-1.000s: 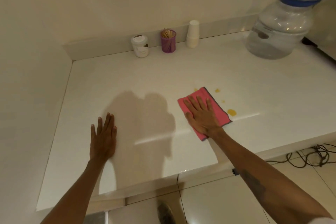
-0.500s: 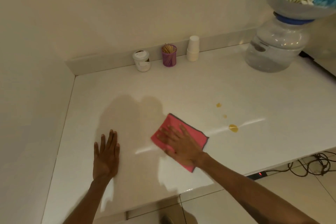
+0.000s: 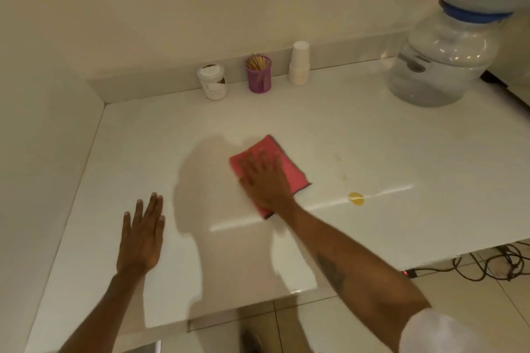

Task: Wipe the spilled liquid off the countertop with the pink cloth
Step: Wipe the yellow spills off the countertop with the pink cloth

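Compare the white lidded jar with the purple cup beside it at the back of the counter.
The white jar is opaque with a closed lid; the purple cup is open-topped. The jar's contents are hidden, while the cup holds thin wooden sticks that poke above its rim. The jar looks a little wider than the cup. Both stand upright on the countertop against the back ledge, apart from each other.
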The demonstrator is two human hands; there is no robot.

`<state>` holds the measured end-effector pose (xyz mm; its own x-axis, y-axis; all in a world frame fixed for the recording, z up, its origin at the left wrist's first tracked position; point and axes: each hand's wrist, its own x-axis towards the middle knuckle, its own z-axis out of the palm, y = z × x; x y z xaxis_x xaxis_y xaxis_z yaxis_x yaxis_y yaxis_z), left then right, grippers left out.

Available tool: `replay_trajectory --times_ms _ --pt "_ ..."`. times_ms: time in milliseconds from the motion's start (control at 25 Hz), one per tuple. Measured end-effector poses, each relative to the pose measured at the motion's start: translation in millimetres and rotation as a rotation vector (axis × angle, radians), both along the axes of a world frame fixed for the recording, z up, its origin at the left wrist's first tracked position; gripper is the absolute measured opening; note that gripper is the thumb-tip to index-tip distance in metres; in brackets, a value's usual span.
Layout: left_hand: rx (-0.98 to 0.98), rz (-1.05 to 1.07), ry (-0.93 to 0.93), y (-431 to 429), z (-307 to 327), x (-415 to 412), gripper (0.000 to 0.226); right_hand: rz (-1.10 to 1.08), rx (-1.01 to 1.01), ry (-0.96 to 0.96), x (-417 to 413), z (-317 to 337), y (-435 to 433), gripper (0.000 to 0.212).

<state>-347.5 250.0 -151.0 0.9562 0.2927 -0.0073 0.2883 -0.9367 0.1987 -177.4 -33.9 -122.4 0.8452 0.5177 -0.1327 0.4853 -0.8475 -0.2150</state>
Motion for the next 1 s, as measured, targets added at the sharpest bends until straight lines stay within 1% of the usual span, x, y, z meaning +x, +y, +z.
replay_trajectory --times_ms 120,200,280,320,360,440,520,600,680,760,880,920,1000 --pt "-0.028 0.026 0.031 -6 6 1 0.055 0.120 0.095 -0.009 -66 -8 -9 0.057" --pt "-0.048 0.068 0.036 -13 9 2 0.055 0.135 0.082 -0.022 -102 -15 -44 0.057" --pt "-0.061 0.124 0.027 -23 11 6 0.053 0.056 0.092 0.008 -124 -22 -98 0.055" --pt "-0.050 0.141 0.025 -24 11 6 0.053 -0.039 0.127 0.024 -127 -25 -124 0.055" --pt "-0.041 0.141 0.019 -27 10 6 0.053 -0.155 0.118 0.032 -124 -26 -154 0.056" --pt "-0.033 0.136 0.004 -26 10 6 0.053 -0.329 0.019 -0.027 -96 -28 -203 0.062" --pt "-0.025 0.152 0.000 -30 11 8 0.053 -0.433 -0.020 -0.028 -42 -22 -233 0.064" --pt "-0.003 0.148 -0.013 -33 9 7 0.053 -0.452 -0.029 0.014 10 -13 -232 0.063" --pt "0.001 0.141 -0.023 -30 9 8 0.053 -0.416 -0.020 0.042 42 -9 -202 0.062" --pt "-0.008 0.144 -0.025 -29 6 8 0.053 -0.303 -0.023 0.025 42 -8 -168 0.060" --pt "-0.013 0.141 -0.027 -25 4 7 0.052 -0.091 -0.021 -0.034 1 -7 -139 0.059" --pt "-0.026 0.138 -0.025 -24 5 8 0.052 -0.023 -0.033 -0.050 -18 -8 -142 0.058" --pt "-0.029 0.137 -0.017 -26 5 8 0.052 0.043 -0.018 -0.065 -48 -15 -167 0.057"
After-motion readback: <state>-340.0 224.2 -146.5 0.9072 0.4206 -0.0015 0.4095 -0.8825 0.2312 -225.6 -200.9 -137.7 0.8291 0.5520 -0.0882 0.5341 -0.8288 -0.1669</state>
